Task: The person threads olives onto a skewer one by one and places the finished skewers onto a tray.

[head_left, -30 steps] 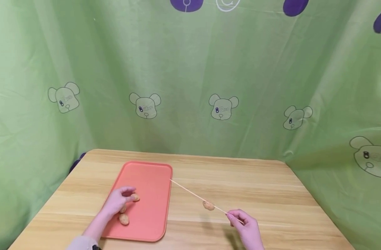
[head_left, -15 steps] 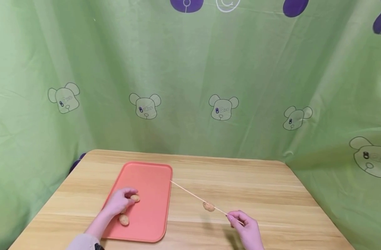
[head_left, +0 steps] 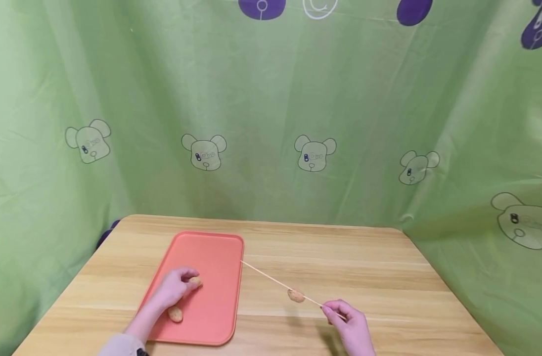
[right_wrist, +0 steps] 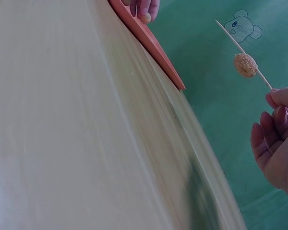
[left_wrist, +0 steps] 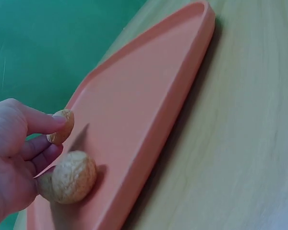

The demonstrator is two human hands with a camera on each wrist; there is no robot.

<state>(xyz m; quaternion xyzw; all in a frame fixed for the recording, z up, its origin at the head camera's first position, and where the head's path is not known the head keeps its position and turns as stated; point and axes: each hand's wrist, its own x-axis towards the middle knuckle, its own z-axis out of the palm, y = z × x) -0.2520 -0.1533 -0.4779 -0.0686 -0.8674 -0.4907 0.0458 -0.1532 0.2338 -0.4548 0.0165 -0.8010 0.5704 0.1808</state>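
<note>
The left hand [head_left: 175,289] reaches forward over the tray [head_left: 215,277], pinching a small potato [left_wrist: 61,128] between thumb and fingers, two loose potatoes [left_wrist: 77,176] just beneath it. Well apart, the right hand [head_left: 348,326] pinches the near end of a raised skewer [head_left: 271,278], which slants forward toward the tray's edge with a skewered potato [head_left: 295,295] partway along. Wooden table [head_left: 342,257] spans from that edge to the right hand and runs beyond both hands.

Pale grey sleeve [head_left: 121,345], black wrist piece [head_left: 142,352]
</note>
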